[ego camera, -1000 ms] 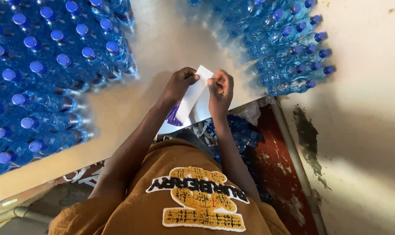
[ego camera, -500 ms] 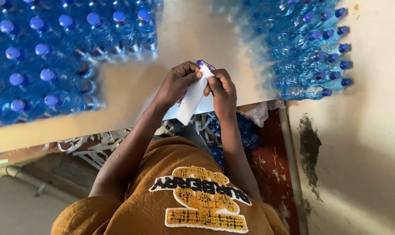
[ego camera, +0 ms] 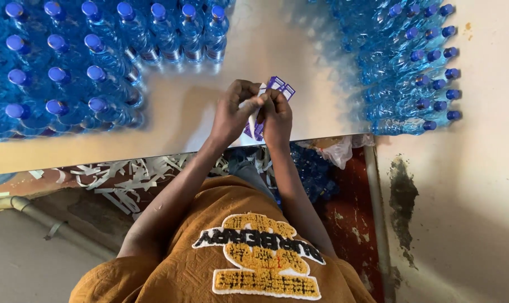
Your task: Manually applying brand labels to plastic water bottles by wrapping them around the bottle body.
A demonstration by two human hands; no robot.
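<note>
Two hands now closer together, left hand [ego camera: 236, 112] and right hand [ego camera: 275, 115] pinching label strip [ego camera: 278, 85], edge-on

Open lane of bare desk [ego camera: 265, 39] runs ahead — blue bottles standing left [ego camera: 97, 62], blue bottles lying right [ego camera: 400, 67] wall it in.

Your hands [ego camera: 253, 112] pinch a thin paper label [ego camera: 277, 87]; the counter [ego camera: 176, 120] looks smooth, shiny metal; the bottles [ego camera: 97, 50] are glossy clear plastic.

Both hands [ego camera: 253, 112] pinch label strip [ego camera: 278, 87]
</note>
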